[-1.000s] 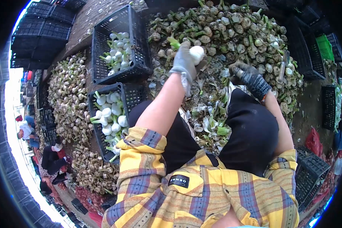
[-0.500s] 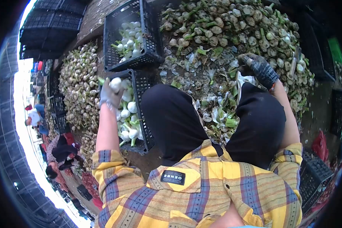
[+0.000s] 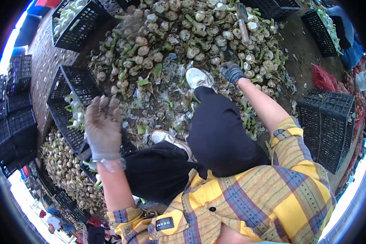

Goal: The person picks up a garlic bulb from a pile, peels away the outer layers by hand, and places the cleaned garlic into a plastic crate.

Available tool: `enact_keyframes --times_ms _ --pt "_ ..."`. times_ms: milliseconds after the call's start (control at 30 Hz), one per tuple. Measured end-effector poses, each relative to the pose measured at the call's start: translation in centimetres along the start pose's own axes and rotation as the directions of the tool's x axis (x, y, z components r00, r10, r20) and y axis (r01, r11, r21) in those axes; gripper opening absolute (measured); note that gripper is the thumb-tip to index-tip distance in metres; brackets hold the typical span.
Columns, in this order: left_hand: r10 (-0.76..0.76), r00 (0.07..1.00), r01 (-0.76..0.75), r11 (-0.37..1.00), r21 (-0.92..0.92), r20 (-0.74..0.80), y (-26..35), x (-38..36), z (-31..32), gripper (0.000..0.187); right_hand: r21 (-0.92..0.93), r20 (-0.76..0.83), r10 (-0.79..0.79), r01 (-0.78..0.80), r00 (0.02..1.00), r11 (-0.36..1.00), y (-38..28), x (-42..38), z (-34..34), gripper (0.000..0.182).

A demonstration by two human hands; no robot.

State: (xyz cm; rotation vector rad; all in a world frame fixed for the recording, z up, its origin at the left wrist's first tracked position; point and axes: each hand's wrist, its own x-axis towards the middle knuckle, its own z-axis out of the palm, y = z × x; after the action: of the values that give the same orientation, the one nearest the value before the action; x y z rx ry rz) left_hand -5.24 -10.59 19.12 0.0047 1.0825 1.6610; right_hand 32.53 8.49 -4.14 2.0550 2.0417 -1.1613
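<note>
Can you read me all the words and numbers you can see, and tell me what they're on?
"OENRE", on the black label on the yellow plaid shirt; it's small, and the first letter could be a G.
I can't read any other words or numbers; any marks on the white shoes are too small or blurred.

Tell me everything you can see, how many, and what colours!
big garlic pile: one, off-white and brown, top middle
smaller garlic pile: one, pale brown, lower left
clean garlic: too many to count, white and green, in crates
crates: many, black, both sides
tool: one, brown handle, on the big pile
garlic scraps: countless, white and green, middle ground
bag: one, red, right side
other people: at least two, lower left
shoes: two, white, middle
trousers: one pair, black, middle
shirt: one, yellow plaid, bottom
left hand: one, grey-brown glove, left
right hand: one, dark grey glove, beside the big pile
</note>
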Motion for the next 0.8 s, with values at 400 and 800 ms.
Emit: enact_keyframes --times_ms 400,800 --pt "-0.238 0.962 0.26 0.948 0.186 -0.131 -7.8 4.4 4.5 0.034 -0.287 -0.04 -0.116 0.1 0.992 0.953 -10.6 9.2 6.0 0.062" --pt "-0.178 0.982 0.19 0.94 0.283 -0.067 -8.2 4.0 4.3 0.035 0.364 0.318 -0.075 -0.049 0.945 0.93 -12.5 6.9 5.7 0.072"
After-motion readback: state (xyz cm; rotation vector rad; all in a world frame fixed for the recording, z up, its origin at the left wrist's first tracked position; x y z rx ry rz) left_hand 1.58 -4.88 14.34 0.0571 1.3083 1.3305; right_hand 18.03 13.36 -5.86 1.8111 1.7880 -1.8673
